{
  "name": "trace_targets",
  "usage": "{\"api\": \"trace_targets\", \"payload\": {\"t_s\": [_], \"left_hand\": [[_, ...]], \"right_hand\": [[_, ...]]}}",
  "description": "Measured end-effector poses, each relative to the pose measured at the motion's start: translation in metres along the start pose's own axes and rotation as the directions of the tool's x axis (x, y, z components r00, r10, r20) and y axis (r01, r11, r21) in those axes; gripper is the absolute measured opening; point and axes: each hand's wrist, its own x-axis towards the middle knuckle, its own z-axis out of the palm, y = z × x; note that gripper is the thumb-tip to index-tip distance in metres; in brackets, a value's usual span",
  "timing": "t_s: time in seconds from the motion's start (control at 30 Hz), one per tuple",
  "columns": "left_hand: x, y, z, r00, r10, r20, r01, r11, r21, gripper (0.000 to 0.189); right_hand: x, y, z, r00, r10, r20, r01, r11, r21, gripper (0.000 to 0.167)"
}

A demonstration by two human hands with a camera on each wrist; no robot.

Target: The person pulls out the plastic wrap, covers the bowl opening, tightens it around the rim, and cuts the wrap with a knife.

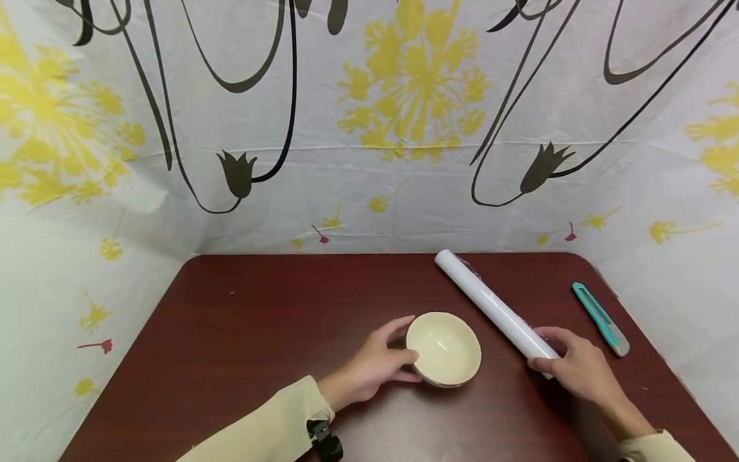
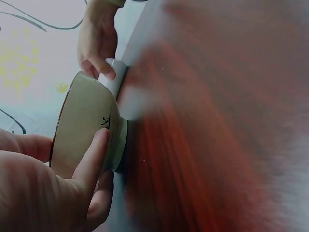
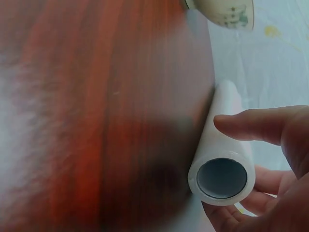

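Note:
A cream bowl (image 1: 443,350) stands upright on the table, a small dark marking on its outer side in the left wrist view. My left hand (image 1: 375,362) grips it from the left, thumb at the rim and fingers along the outer wall. To its right, a long white roll (image 1: 491,301) of what looks like cling film lies slantwise, its far end pointing to the back. My right hand (image 1: 583,369) holds the near end, thumb on one side and fingers on the other. The hollow core of the roll (image 3: 222,179) faces the right wrist camera.
A teal utility knife (image 1: 600,319) lies to the right of the roll, near the table's right edge. The dark red-brown table (image 1: 260,314) is bordered behind and at the sides by white cloth (image 1: 323,212) with yellow and black plant prints.

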Motion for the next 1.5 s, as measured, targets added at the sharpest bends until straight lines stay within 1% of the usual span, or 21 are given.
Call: {"api": "trace_targets", "payload": {"t_s": [0.3, 0.47, 0.63, 0.83, 0.97, 1.07, 1.27, 1.5], "left_hand": [[-0.024, 0.000, -0.012, 0.999, 0.001, 0.038, -0.001, 1.000, 0.005, 0.079], [-0.032, 0.003, -0.020, 0.999, 0.008, 0.050, -0.009, 1.000, 0.012, 0.080], [-0.037, 0.003, -0.025, 0.999, 0.006, 0.049, -0.006, 1.000, 0.014, 0.081], [-0.039, 0.001, -0.030, 0.999, 0.008, 0.042, -0.008, 1.000, 0.010, 0.081], [-0.038, -0.001, -0.032, 0.999, 0.009, 0.046, -0.009, 1.000, 0.007, 0.080], [-0.037, -0.002, -0.033, 0.999, 0.006, 0.047, -0.006, 1.000, 0.009, 0.078], [-0.032, -0.003, -0.032, 0.998, 0.018, 0.052, -0.018, 1.000, 0.011, 0.077], [-0.030, -0.003, -0.032, 0.998, 0.031, 0.050, -0.031, 1.000, 0.001, 0.075]], "right_hand": [[0.022, -0.015, 0.005, 0.995, -0.079, 0.060, 0.079, 0.997, 0.003, 0.058], [0.035, -0.024, 0.011, 0.990, -0.113, 0.088, 0.110, 0.993, 0.028, 0.057], [0.051, -0.034, 0.019, 0.983, -0.142, 0.120, 0.137, 0.989, 0.052, 0.054], [0.073, -0.048, 0.027, 0.970, -0.167, 0.175, 0.153, 0.984, 0.096, 0.054], [0.088, -0.056, 0.030, 0.958, -0.188, 0.217, 0.163, 0.978, 0.127, 0.054], [0.098, -0.061, 0.031, 0.947, -0.217, 0.238, 0.192, 0.973, 0.125, 0.054], [0.115, -0.069, 0.029, 0.925, -0.285, 0.251, 0.262, 0.957, 0.121, 0.053], [0.131, -0.077, 0.034, 0.895, -0.332, 0.298, 0.309, 0.943, 0.123, 0.051]]}}
